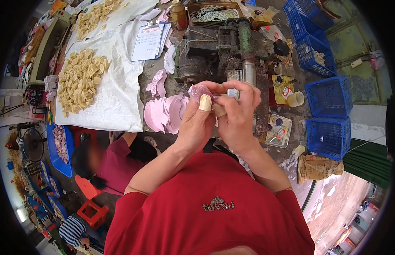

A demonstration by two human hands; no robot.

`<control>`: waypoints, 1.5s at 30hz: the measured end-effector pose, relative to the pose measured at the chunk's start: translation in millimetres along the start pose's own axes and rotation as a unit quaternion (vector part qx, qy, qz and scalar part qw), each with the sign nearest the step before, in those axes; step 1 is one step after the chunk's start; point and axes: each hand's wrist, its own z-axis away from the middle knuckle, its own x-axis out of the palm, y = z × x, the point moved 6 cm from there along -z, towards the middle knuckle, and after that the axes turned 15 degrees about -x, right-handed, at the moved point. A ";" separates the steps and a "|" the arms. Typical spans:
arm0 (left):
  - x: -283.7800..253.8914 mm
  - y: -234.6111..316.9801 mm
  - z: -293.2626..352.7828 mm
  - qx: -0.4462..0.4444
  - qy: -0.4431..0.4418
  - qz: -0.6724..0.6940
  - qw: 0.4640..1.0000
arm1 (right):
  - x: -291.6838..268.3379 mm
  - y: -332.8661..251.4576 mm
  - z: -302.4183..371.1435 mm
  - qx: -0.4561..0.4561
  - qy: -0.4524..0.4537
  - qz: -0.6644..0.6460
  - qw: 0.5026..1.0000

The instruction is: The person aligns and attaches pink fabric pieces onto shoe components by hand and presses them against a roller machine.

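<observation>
My left hand [197,123] and my right hand [237,112] are raised together in front of my chest, both pinching one small pink glittery piece [200,90]. The left thumb wears a pale finger cover. Below the hands a stack of pink cut pieces [165,114] lies on the worktable, beside a dark green metal press machine [218,49].
Two heaps of beige cut pieces [80,78] lie on white sheeting [116,97]. A clipboard [148,41] lies above. Blue plastic crates [329,95] stand at right, with oil bottles [279,131] near the machine. A person in a maroon top [116,163] sits low at left beside red stools [92,212].
</observation>
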 end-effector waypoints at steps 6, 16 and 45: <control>-35.1 15.4 -2.1 0.064 0.180 -0.525 0.829 | -38.7 67.2 15.0 0.186 -0.007 -0.159 0.970; -18.6 -30.9 -23.2 0.082 0.037 -0.613 0.785 | -31.0 143.6 83.6 0.323 -0.319 -0.106 0.885; -133.1 48.5 65.2 -0.151 0.149 -0.420 0.882 | -30.6 100.1 46.5 0.342 -0.062 -0.161 0.924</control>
